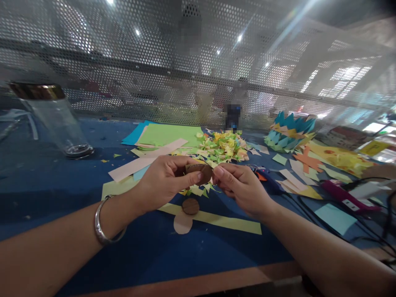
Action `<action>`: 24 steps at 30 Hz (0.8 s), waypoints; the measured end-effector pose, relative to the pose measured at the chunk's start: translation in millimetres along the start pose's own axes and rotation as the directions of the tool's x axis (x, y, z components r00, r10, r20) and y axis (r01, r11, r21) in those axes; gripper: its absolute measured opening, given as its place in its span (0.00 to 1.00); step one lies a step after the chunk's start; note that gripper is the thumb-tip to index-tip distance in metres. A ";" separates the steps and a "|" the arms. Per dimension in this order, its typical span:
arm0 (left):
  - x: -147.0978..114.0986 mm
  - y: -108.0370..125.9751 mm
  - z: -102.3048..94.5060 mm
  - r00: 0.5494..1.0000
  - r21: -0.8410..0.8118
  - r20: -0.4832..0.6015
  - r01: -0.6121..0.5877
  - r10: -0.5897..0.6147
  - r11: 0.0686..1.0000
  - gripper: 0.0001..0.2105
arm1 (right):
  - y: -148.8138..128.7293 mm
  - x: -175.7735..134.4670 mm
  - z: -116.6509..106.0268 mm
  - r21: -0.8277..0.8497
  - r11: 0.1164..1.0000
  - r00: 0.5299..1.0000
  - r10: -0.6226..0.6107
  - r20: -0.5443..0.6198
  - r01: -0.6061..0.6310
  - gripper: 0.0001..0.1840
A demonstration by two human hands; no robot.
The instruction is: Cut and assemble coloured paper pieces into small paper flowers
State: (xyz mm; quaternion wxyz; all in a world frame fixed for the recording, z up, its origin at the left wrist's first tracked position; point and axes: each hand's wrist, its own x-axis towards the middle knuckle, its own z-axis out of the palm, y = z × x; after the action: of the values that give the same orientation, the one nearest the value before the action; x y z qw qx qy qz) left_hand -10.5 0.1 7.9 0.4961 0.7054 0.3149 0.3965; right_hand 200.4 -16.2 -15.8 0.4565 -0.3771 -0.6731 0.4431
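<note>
Between the thumb and fingers of my left hand (165, 179) is a round piece of brown cardboard (204, 174), tilted up above the table. My right hand (241, 185) pinches at the right edge of this cardboard disc; a thin dark line shows near those fingertips, too small to name. Below the hands lie a second brown cardboard disc (190, 206) and a pale pink paper circle (182, 223), both by a long pale yellow paper strip (229, 222). Just behind the fingers is a heap of small paper scraps (224, 146).
Green paper sheets (173, 135) are stacked at the back. A glass jar (62, 119) stands at left. On the right are a blue glue gun (269, 181), a purple power strip (348, 198) with cables, orange paper pieces (307, 160) and a layered paper crown (289, 134). Perforated metal panels rise behind.
</note>
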 end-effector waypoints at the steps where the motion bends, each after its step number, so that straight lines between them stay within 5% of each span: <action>1: -0.2 0.0 0.2 1.000 -0.001 -0.005 0.005 -0.005 1.000 0.04 | 0.5 -0.2 -0.3 -0.002 1.000 1.000 0.001 -0.001 -0.001 0.23; 24: 0.3 0.6 -1.5 1.000 -0.067 0.006 0.019 -0.019 0.998 0.04 | -0.1 -1.8 1.0 0.145 0.985 0.995 0.093 0.037 -0.097 0.24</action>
State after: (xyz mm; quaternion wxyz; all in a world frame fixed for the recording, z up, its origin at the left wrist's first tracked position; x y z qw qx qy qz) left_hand -11.6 0.8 8.9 0.5240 0.6865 0.3067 0.4001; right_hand 199.9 -18.2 -16.4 0.4513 -0.3675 -0.6267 0.5182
